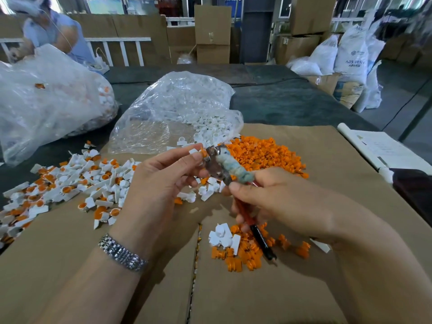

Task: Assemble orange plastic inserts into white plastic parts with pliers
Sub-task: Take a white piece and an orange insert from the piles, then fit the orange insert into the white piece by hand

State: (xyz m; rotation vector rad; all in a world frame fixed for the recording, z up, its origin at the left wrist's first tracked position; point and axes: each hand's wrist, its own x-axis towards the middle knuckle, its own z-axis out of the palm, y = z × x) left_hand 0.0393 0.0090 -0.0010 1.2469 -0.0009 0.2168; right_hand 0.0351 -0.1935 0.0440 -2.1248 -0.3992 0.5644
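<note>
Pliers sit mid-frame, gripped by the right hand, their tip meeting a white part with orange insert pinched in the left hand, likely to press it home. Finished pieces pile at left.

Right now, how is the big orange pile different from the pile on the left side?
The big orange pile is all orange inserts, loose and unassembled; the pile on the left mixes white and orange, with orange seated inside white parts.
The big orange pile sits beside the clear bag of white parts; the pile on the left spreads toward the table edge.
Both lie partly on the cardboard.
</note>
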